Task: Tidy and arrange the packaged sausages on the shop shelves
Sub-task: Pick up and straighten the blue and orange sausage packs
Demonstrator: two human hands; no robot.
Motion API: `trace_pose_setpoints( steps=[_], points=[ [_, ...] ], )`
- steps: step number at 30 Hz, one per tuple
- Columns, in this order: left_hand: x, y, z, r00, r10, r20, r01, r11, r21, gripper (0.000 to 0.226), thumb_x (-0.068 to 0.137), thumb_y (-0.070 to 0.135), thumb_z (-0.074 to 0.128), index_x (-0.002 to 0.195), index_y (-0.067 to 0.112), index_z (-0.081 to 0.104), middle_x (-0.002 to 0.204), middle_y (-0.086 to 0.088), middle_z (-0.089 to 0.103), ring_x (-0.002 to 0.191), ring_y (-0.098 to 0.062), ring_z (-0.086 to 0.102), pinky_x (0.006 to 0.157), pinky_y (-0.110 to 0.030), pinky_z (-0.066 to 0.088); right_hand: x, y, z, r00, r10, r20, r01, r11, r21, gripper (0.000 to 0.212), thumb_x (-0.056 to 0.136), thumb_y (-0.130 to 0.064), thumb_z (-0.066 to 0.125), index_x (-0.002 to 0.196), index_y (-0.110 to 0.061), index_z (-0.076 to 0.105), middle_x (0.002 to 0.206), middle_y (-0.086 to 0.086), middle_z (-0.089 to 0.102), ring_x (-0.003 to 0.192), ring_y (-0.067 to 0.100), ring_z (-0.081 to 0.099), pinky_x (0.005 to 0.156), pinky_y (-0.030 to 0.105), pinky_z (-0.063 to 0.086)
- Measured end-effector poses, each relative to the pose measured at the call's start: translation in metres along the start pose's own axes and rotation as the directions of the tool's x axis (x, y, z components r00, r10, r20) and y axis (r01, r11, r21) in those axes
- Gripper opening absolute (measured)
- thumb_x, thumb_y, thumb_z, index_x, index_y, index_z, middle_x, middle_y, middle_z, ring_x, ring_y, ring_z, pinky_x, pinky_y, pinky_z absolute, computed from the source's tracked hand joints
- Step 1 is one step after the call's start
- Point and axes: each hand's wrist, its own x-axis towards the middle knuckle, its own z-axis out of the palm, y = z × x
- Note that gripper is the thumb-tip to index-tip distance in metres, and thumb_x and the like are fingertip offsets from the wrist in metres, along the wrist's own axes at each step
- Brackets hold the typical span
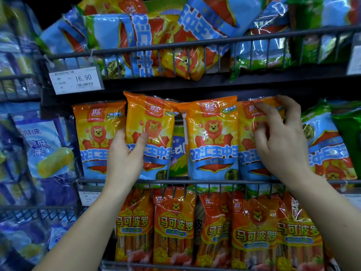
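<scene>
Four orange sausage packs stand in a row at the centre of the frame, on the middle shelf [195,181], behind its wire rail.

1. Your left hand [125,159] grips the second pack [154,122]: the thumb lies across its front and the fingers wrap behind its left edge. This pack sits higher than the first pack [95,137] to its left and leans against it.
2. Your right hand [281,141] holds the fourth pack [248,153]. Its fingers are spread and curled over the front and the top edge.
3. The third pack [212,137] stands between your hands, untouched.

The step in hand appears to be squaring up this row. The next move likely calls for lowering the second pack until its top lines up with its neighbours, then closing the gap to the third pack, where a green pack [178,151] shows from behind.

Shelf contents:
- The upper shelf [195,45], across the top of the frame, holds blue and orange packs lying tilted and overlapping. They are not yet arranged.
- The lower shelf holds red packs [173,225] standing upright, side by side.
- A price tag [76,80] hangs at upper left.
</scene>
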Motion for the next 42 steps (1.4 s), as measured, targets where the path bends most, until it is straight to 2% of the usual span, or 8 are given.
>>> trace_pose_setpoints(
  steps=[4,9,14,20,25,31,38,42],
  points=[
    [0.000,0.000,0.003,0.999,-0.043,0.010,0.043,0.999,-0.013,0.022,0.096,0.040,0.060,0.116,0.030,0.058,0.105,0.016,0.067,0.098,-0.012,0.065,0.084,-0.043,0.056,-0.001,0.000,0.000,1.000,-0.005,-0.006,0.005,1.000,0.009,0.043,0.092,-0.024,0.047,0.135,-0.017,0.055,0.147,0.017,0.034,0.125,0.039,0.044,0.077,0.043,0.050],
    [-0.003,0.004,0.001,1.000,0.001,-0.006,-0.001,0.999,0.044,0.043,0.096,0.032,0.062,0.135,0.021,0.047,0.114,0.014,0.057,0.103,-0.006,0.056,0.081,-0.020,0.043,-0.001,0.000,0.000,1.000,-0.006,-0.003,0.007,1.000,0.008,0.043,0.092,-0.023,0.047,0.134,-0.016,0.055,0.147,0.018,0.034,0.123,0.040,0.045,0.076,0.042,0.050],
    [-0.009,0.014,-0.002,0.980,0.162,-0.118,-0.147,0.982,0.122,0.051,0.091,0.027,0.067,0.136,0.019,0.045,0.127,0.006,0.050,0.118,-0.009,0.049,0.098,-0.025,0.042,-0.002,-0.001,-0.001,1.000,-0.001,-0.006,0.001,1.000,0.025,0.043,0.092,-0.022,0.047,0.134,-0.015,0.054,0.148,0.018,0.034,0.125,0.039,0.044,0.082,0.044,0.049],
    [-0.022,0.034,0.016,0.925,0.348,-0.153,-0.316,0.927,0.203,0.050,0.089,0.021,0.067,0.133,0.009,0.047,0.131,-0.005,0.044,0.127,-0.019,0.042,0.099,-0.006,0.030,-0.002,-0.002,-0.010,0.999,0.005,0.042,-0.009,0.996,0.087,0.047,0.091,-0.013,0.059,0.137,-0.014,0.051,0.150,0.016,0.033,0.127,0.034,0.043,0.095,0.042,0.044],
    [-0.042,0.053,0.050,0.889,0.457,0.037,-0.455,0.869,0.195,0.055,0.085,0.030,0.065,0.134,0.009,0.049,0.136,-0.005,0.040,0.133,-0.016,0.036,0.111,-0.018,0.027,-0.004,0.002,-0.025,0.993,-0.036,0.111,0.029,0.997,0.065,0.053,0.088,-0.016,0.063,0.139,-0.014,0.050,0.154,0.013,0.033,0.135,0.033,0.041,0.103,0.042,0.041],
    [-0.062,0.064,0.089,0.823,0.494,0.281,-0.549,0.818,0.172,0.057,0.086,0.039,0.061,0.136,0.015,0.049,0.144,0.002,0.039,0.140,-0.020,0.032,0.114,-0.044,0.033,-0.011,0.014,-0.054,0.992,-0.100,0.077,0.099,0.995,0.007,0.052,0.087,-0.017,0.066,0.137,-0.011,0.053,0.150,0.009,0.042,0.124,0.026,0.049,0.084,0.038,0.052],
    [-0.082,0.075,0.126,0.788,0.478,0.388,-0.584,0.780,0.224,0.053,0.086,0.045,0.056,0.135,0.023,0.052,0.149,0.004,0.037,0.147,-0.020,0.018,0.120,-0.044,0.022,-0.019,0.055,-0.081,0.988,-0.146,0.049,0.148,0.988,-0.045,0.047,0.086,-0.018,0.065,0.133,-0.014,0.057,0.134,0.006,0.051,0.113,0.022,0.055,0.064,0.036,0.056],
    [-0.092,0.079,0.142,0.768,0.518,0.377,-0.621,0.748,0.236,0.048,0.086,0.044,0.056,0.128,0.020,0.058,0.146,0.000,0.042,0.146,-0.023,0.024,0.118,-0.050,0.026,-0.033,0.077,-0.088,0.972,-0.218,0.087,0.223,0.974,-0.049,0.045,0.087,-0.020,0.060,0.130,-0.008,0.060,0.132,0.012,0.055,0.120,0.029,0.055,0.081,0.040,0.057]
  ],
)
